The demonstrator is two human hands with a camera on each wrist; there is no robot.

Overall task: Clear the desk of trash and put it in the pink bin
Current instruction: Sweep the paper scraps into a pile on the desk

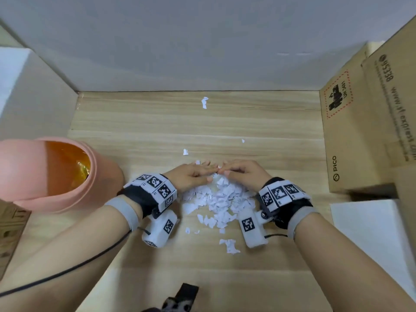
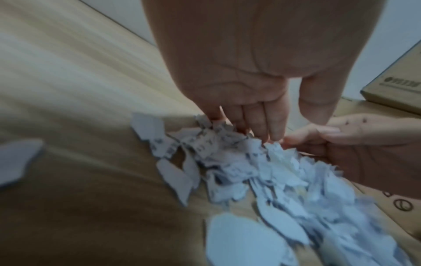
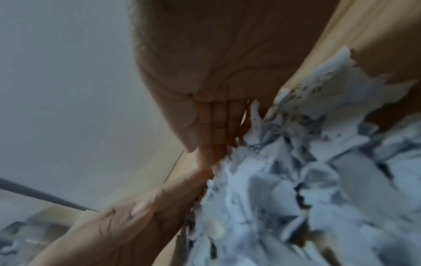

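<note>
Paper scraps (image 1: 221,200) piled mid-desk (image 1: 258,122), both hands' straight fingers meeting behind them, pink bin (image 1: 105,176) left.

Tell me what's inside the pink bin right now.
Inside the pink bin, lying tilted with its mouth toward the desk, an orange-yellow glossy liner or wrapper shows. No paper scraps are visible in it; its deeper part is hidden by the rim.

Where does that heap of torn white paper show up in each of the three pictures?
Head: paper heap at centre, between both wrists.
Left wrist: lower right, under the left hand.
Right wrist: filling the right side.
Shared landmark: the fingertips of both hands meeting at the heap's far edge.
</note>
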